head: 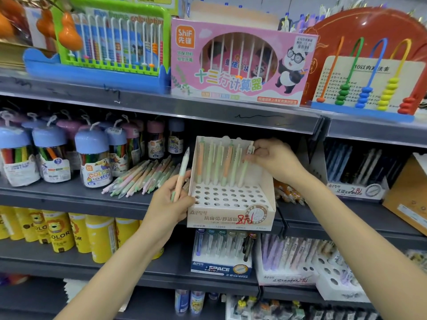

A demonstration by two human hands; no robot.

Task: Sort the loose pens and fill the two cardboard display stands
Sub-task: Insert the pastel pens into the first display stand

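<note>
A white cardboard display stand [231, 213] with rows of round holes sits on the middle shelf; several orange and green pens stand in its back row. My right hand [273, 158] pinches a pale green pen [245, 166] at the right end of that row, its tip down in the stand. My left hand [167, 204] grips an orange and green pen [181, 174] upright, just left of the stand. A pile of loose pastel pens [143, 179] lies on the shelf to the left.
Blue-capped jars of coloured pens [92, 158] stand left of the pile. Another pen display [358, 172] stands on the right, and more pen boxes [221, 255] fill the shelf below. Abacus toys [238, 63] line the shelf above.
</note>
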